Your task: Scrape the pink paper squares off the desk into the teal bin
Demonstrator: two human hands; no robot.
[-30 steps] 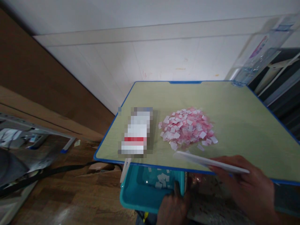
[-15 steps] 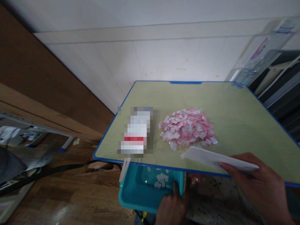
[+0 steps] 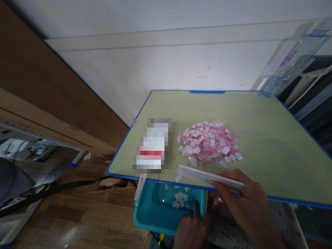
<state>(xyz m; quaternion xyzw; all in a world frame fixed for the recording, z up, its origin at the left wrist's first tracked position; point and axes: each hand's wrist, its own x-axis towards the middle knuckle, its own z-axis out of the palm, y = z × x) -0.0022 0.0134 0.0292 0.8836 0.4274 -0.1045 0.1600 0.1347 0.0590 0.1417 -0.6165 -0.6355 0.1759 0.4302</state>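
Observation:
My right hand (image 3: 245, 202) is closed on a flat white card-like piece (image 3: 207, 175), thumb on the near side. The piece is held tilted on its edge low over the table's front edge. By its left end lies a single small pale square (image 3: 177, 178). Just behind it is a heap of small pink and white squares (image 3: 209, 141). Below the table edge, my left hand (image 3: 190, 228) grips the right side of a teal plastic basin (image 3: 155, 224), one finger inside the rim. Several white squares (image 3: 179, 200) lie on the basin's bottom.
A light green table (image 3: 272, 138) with a blue rim stands against the white wall. Left of the heap is a blurred-out white and red object (image 3: 153, 145). A clear bottle (image 3: 287, 65) stands at the back right corner. A black strap (image 3: 67, 188) crosses on the left.
My right hand has moved left along the front edge with the white piece, and a small square now lies ahead of it. The left hand and basin stay in place.

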